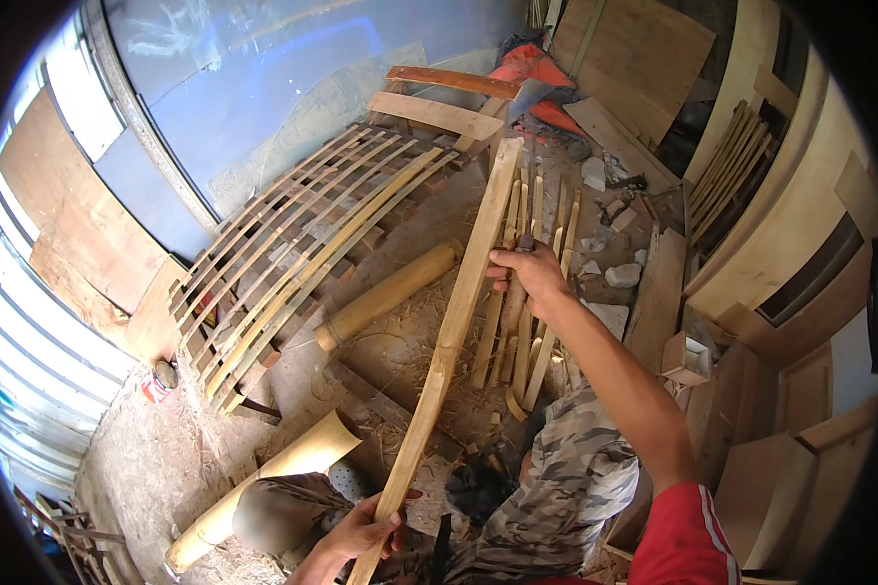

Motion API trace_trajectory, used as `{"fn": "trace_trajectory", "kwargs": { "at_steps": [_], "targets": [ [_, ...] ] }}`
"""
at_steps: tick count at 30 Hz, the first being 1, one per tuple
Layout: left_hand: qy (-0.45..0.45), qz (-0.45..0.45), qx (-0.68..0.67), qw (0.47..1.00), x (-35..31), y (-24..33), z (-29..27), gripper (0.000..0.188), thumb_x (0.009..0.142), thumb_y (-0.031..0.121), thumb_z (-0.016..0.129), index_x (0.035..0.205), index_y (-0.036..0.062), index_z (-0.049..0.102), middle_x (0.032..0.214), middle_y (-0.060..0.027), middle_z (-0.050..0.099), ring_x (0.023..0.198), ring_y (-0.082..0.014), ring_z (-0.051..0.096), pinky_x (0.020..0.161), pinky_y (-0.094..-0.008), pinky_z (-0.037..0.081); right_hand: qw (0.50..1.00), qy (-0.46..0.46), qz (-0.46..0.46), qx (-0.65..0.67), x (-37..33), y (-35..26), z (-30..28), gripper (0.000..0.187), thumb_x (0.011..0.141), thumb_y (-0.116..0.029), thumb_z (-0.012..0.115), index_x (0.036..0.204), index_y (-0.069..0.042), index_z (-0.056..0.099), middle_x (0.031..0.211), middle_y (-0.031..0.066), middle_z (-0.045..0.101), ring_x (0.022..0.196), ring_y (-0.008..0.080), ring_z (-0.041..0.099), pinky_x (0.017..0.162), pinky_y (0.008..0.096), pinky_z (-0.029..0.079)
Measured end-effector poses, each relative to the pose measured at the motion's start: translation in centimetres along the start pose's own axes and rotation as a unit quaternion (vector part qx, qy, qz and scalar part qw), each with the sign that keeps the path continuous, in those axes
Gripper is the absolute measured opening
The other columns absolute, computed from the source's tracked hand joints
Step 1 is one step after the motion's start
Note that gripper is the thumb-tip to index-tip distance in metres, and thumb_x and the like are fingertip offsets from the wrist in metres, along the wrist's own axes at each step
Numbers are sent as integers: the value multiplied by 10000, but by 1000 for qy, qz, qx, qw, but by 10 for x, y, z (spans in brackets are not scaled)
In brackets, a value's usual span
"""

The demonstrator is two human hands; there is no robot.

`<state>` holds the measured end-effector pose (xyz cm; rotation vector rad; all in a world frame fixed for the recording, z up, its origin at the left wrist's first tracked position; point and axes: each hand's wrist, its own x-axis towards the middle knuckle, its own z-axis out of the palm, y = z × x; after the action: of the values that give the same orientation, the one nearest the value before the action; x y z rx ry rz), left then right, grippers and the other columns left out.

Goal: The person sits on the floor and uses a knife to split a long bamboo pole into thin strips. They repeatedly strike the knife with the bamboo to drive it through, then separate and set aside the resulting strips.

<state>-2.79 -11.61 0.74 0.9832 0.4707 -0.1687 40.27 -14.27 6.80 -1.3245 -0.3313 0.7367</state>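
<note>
A long, split bamboo strip (pixel 444 356) slants across the middle, its near end low by my lap and its far end higher up. My left hand (pixel 369 529) is wrapped round its near end. Further along, my right hand (pixel 535 273) is closed beside the strip's right edge, around a tool (pixel 525 243) with a dark, rounded end. The rest of that tool is mostly hidden by the fingers, and its kind is unclear. Below the right hand, several narrow bamboo strips (pixel 539 356) lie side by side on the floor.
A slatted bamboo frame (pixel 293 239) rests on bricks at the left. Between it and me lie a bamboo pole (pixel 390 292) and a split bamboo half (pixel 263 483). Shavings cover the floor. Rubble (pixel 622 273) and wooden panels (pixel 790 244) line the right side.
</note>
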Motion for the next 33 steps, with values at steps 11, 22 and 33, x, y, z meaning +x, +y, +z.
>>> {"fn": "trace_trajectory", "kwargs": {
  "at_steps": [11, 22, 33],
  "targets": [
    [-75, -59, -73, 993, 0, -13, -20, 555, 919, 274, 674, 1324, -41, 462, 583, 50, 465, 435, -49, 478, 405, -189, 390, 984, -51, 44, 163, -8, 28, 4, 157, 872, -118, 704, 921, -50, 571, 895, 69, 616, 794, 208, 628, 649, 365, 547],
    [-64, -60, -109, 990, 9, -17, -14, 481, 944, 283, 565, 1321, -5, 486, 808, -66, 560, 616, -95, 531, 482, -202, 409, 992, -55, 41, 102, -8, 26, 16, 359, 803, -195, 790, 1062, -55, 585, 1165, 113, 586, 1161, 260, 520, 999, 445, 372],
    [-142, -30, -266, 953, 61, 29, 6, 733, 932, 637, 383, 1248, -8, 529, 988, -171, 581, 831, -248, 599, 650, -326, 489, 976, -107, 29, 189, -10, 28, 24, 331, 843, -198, 764, 1091, -109, 564, 1079, 52, 620, 988, 221, 627, 850, 409, 520]
  ]
}}
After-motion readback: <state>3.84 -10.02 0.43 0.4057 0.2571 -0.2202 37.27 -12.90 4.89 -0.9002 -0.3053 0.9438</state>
